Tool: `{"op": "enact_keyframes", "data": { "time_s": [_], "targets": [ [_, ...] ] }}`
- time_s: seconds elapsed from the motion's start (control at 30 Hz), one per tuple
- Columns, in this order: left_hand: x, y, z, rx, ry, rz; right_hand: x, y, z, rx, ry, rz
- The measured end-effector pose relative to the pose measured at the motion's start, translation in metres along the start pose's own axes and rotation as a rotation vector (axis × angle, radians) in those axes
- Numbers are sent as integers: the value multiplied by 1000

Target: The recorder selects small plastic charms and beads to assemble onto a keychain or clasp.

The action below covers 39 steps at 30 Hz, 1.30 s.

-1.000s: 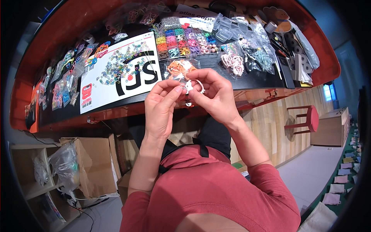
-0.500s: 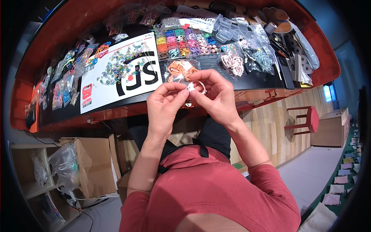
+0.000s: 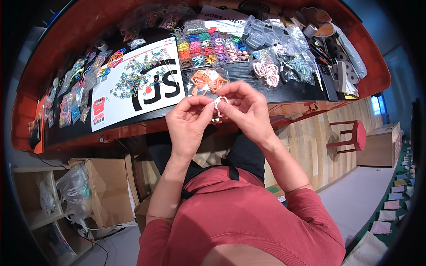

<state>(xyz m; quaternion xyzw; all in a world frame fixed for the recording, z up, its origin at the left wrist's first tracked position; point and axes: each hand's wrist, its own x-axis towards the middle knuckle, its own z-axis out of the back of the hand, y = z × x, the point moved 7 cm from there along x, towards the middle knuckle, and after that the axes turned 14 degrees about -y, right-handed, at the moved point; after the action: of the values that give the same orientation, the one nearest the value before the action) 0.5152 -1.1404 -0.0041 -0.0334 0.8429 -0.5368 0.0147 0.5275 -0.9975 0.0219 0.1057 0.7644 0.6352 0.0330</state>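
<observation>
A small white loop-shaped piece (image 3: 219, 103) is pinched between both hands, just in front of the table edge. My left hand (image 3: 188, 124) has thumb and forefinger closed on its left side. From the right, my right hand (image 3: 248, 111) grips it between thumb and fingers. A pinkish-white strip hangs below the loop, partly covered by the fingers. Its exact kind is too small to tell. Right behind my fingertips lies a transparent bag of orange and white pieces (image 3: 208, 80) on the black table (image 3: 239, 71).
A white sheet (image 3: 111, 111) with scattered small coloured rings (image 3: 133, 80) covers the left of the table. Behind the bag stands a compartment box of coloured clips (image 3: 204, 48). Bags of pale pink pieces (image 3: 265, 73) and tools lie right. A red stool (image 3: 358, 136) stands beyond.
The white piece has turned between my fingers; its loop, which stuck out to the right, now sits at my fingertips. My left hand has shifted slightly left.
</observation>
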Motion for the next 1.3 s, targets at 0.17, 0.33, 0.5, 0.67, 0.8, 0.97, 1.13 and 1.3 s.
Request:
{"op": "enact_keyframes", "data": {
  "time_s": [0.17,0.33,0.5,0.67,0.8,0.97,1.13,1.3],
  "targets": [
    [0,-2,-2,-23,16,-32,3,-5,3,20,44,-85],
    [-1,2,-1,-35,24,47,0,13,4,-274,-16,272],
    [-6,2,2,74,35,36,-7,29,-3,-447,66,486],
    [-9,-3,1,70,45,21,-10,39,-6,-497,100,613],
    [-12,-4,1,45,54,43,-12,39,-6,-486,108,578],
    [-12,5,10,16,10,75,4,22,22,-555,-99,465],
    [-3,5,27,44,-45,21,16,12,60,-758,-282,457],
    [8,9,39,74,-80,13,16,1,66,-903,-276,436]
  ]
}}
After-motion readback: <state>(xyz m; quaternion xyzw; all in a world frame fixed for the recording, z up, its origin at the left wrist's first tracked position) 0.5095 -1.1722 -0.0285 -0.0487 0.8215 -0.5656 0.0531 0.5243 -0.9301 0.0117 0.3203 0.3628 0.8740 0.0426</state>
